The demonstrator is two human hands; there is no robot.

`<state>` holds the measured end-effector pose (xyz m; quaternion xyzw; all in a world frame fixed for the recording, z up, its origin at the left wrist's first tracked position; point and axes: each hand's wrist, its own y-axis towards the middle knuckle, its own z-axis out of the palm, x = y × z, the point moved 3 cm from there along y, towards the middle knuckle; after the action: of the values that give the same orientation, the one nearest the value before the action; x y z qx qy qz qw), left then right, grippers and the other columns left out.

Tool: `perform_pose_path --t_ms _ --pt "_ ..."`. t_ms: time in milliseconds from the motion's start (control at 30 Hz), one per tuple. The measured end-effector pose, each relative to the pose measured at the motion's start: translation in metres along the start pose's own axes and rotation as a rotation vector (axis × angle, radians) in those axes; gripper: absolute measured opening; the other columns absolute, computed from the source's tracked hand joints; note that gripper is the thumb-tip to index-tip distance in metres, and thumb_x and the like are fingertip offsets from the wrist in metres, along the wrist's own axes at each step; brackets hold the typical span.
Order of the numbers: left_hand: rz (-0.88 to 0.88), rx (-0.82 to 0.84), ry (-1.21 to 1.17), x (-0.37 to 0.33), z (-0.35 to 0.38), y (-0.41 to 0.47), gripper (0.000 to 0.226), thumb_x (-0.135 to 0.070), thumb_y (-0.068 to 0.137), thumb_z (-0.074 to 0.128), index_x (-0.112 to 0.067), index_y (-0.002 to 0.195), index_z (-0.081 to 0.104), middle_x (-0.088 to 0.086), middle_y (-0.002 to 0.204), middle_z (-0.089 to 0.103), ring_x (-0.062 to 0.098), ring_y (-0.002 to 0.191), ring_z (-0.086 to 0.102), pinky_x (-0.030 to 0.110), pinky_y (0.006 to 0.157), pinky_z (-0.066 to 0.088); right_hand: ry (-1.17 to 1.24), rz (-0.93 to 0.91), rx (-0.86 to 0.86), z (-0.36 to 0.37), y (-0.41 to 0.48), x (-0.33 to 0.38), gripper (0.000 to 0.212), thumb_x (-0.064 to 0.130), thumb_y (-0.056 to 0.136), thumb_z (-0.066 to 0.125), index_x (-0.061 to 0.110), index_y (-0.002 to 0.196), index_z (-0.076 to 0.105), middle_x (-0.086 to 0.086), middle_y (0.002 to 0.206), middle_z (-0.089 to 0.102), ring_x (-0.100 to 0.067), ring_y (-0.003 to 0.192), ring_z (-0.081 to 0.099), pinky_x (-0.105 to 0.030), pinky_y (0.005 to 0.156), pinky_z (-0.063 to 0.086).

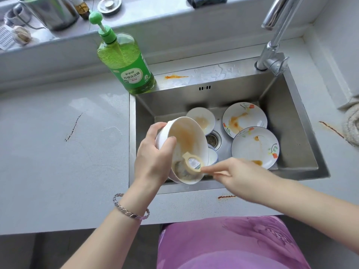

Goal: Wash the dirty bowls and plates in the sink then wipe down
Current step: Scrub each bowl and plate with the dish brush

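Bowl [186, 140] hung tilted over the near edge of the sink [287, 117], its stained mouth facing the right hand [239, 175], which pinched a scrub brush [192, 164] reaching into its bottom. The left hand [153, 158] gripped the rim from the left; dirty plates [254, 146] lay beyond.

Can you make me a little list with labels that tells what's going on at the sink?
Left hand: the left hand grips a white ceramic bowl smeared brown, tilted over the sink
Right hand: the right hand holds a round beige-handled scrubber inside the bowl
Sink: square steel sink, no water seen running
Dirty dishes in sink: far white flowered plate, near white flowered plate, small white dish, all stained orange-brown
Soap: green pump bottle of dish soap at the sink's back left corner
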<state>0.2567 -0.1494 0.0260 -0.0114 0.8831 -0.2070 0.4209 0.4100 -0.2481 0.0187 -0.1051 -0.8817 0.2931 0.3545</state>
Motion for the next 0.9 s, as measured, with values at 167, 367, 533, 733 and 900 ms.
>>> perform_pose_path --t_ms 167,367,533,733,900 --pt "-0.017 -0.020 0.002 0.007 -0.003 -0.001 0.036 -0.044 0.069 0.042 -0.047 0.105 0.048 -0.010 0.079 0.052 0.014 0.081 0.054 0.029 0.066 0.043 -0.052 0.022 -0.050 -0.018 0.002 -0.010 0.035 0.031 0.097 0.039 0.057 0.115 0.054 0.013 0.079 0.063 -0.002 0.047 0.043 -0.015 0.053 0.036" --pt "-0.035 0.000 -0.021 0.007 -0.001 -0.005 0.034 -0.045 0.068 0.043 -0.052 0.100 0.050 -0.002 0.087 0.057 0.019 0.087 0.058 0.038 0.078 0.050 -0.025 -0.086 0.008 -0.003 -0.009 0.003 0.037 0.030 0.097 0.039 0.058 0.117 0.051 0.020 0.079 0.060 0.003 0.052 0.043 -0.014 0.060 0.038" --pt "-0.055 0.025 -0.089 0.011 0.005 -0.005 0.045 -0.044 0.068 0.044 -0.045 0.112 0.054 -0.013 0.092 0.062 0.011 0.090 0.059 0.039 0.084 0.051 -0.251 -0.027 -0.084 -0.004 -0.005 -0.010 0.046 0.025 0.096 0.034 0.058 0.127 0.040 0.004 0.096 0.065 -0.023 0.082 0.052 -0.034 0.065 0.037" --pt "-0.101 0.110 -0.147 0.022 0.018 -0.015 0.043 -0.044 0.066 0.047 -0.047 0.108 0.056 -0.012 0.101 0.064 0.014 0.099 0.059 0.039 0.088 0.050 -0.496 -0.125 -0.240 -0.002 0.001 -0.026 0.054 0.018 0.093 0.036 0.056 0.132 0.034 0.007 0.075 0.053 -0.024 0.074 0.054 -0.033 0.049 0.026" --pt "-0.189 0.188 -0.309 0.018 0.028 -0.026 0.033 -0.031 0.076 0.051 -0.036 0.108 0.060 -0.013 0.097 0.064 0.016 0.099 0.060 0.038 0.086 0.049 -0.342 -0.412 -0.555 -0.001 0.006 -0.017 0.043 0.022 0.077 0.042 0.037 0.105 0.070 0.010 0.060 0.019 -0.020 0.036 0.022 -0.016 0.042 0.000"
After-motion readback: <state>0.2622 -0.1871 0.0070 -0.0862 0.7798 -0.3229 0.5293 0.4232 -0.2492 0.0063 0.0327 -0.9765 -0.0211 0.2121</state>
